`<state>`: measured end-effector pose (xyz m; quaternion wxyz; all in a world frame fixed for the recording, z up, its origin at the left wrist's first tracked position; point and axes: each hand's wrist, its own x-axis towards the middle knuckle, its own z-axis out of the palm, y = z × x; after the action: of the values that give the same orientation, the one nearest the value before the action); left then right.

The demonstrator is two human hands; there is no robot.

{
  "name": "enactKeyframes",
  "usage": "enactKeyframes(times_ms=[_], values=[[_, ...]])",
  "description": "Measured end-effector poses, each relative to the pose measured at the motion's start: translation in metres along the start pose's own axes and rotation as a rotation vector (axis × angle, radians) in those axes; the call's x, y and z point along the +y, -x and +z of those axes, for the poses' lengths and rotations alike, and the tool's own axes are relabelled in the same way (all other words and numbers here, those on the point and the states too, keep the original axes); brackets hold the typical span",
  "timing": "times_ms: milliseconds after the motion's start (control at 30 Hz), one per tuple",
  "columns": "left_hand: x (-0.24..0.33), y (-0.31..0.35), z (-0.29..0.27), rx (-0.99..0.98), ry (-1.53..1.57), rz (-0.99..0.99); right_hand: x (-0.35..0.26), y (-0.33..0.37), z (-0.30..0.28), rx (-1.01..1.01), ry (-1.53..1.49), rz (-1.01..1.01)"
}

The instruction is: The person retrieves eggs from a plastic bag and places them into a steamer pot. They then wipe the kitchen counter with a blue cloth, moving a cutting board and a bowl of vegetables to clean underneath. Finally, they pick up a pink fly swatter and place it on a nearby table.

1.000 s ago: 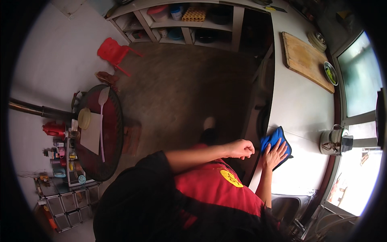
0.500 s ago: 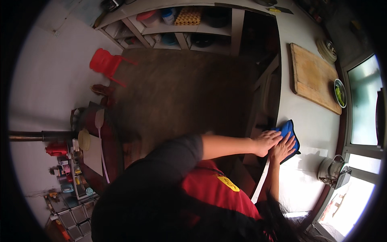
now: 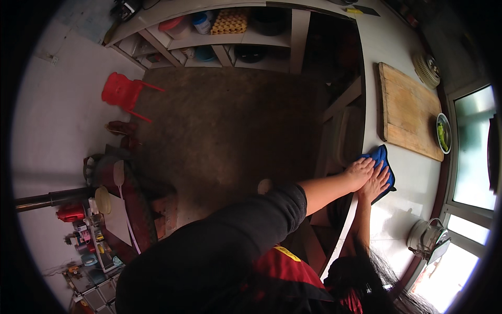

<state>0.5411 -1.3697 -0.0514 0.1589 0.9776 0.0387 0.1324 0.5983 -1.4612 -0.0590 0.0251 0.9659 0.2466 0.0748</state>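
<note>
A blue cloth (image 3: pixel 384 157) with a dark edge lies on the white countertop (image 3: pixel 413 180), close to its front edge. My right hand (image 3: pixel 374 184) is flat on it, fingers stretched and somewhat spread. Beside it, partly overlapping, my left hand (image 3: pixel 360 174) rests with its fingers extended over the cloth's near side. Both palms face down, and the hands hide part of the cloth. Neither hand's fingers wrap around anything.
Beyond the cloth lies a wooden cutting board (image 3: pixel 410 112), with a metal bowl of green vegetables (image 3: pixel 443 133) at its right edge. A kettle-like metal pot (image 3: pixel 422 236) stands by the window. A red plastic chair (image 3: pixel 121 92) is at the left wall, and a round table (image 3: pixel 133 180) nearby.
Both hands and the blue cloth have shifted slightly farther along the counter, toward the cutting board. The view has turned a little as well.
</note>
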Motion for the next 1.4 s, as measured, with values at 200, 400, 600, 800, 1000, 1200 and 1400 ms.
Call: enactKeyframes(times_ms=[200,400,600,800,1000,1200,1400], values=[[0.024,0.031,-0.024,-0.166,-0.049,0.034,0.001,0.046,-0.017,-0.066,-0.011,-0.008],[0.043,0.052,-0.022,-0.285,-0.075,0.064,0.003,0.084,-0.036,-0.113,-0.096,0.011],[0.027,0.035,-0.035,-0.257,0.02,0.131,0.005,0.064,-0.037,-0.094,-0.146,0.02],[0.017,-0.005,-0.029,-0.347,0.02,0.182,0.018,0.029,-0.031,-0.058,-0.219,0.059],[0.008,-0.062,-0.036,-0.422,0.032,0.257,0.034,-0.019,-0.021,0.067,-0.243,0.093],[0.004,-0.1,-0.06,-0.616,0.329,0.256,0.067,-0.047,-0.034,0.215,-0.541,-0.061],[-0.033,-0.1,-0.071,-0.421,0.913,-0.166,0.155,-0.102,-0.058,0.268,-0.727,0.251]])
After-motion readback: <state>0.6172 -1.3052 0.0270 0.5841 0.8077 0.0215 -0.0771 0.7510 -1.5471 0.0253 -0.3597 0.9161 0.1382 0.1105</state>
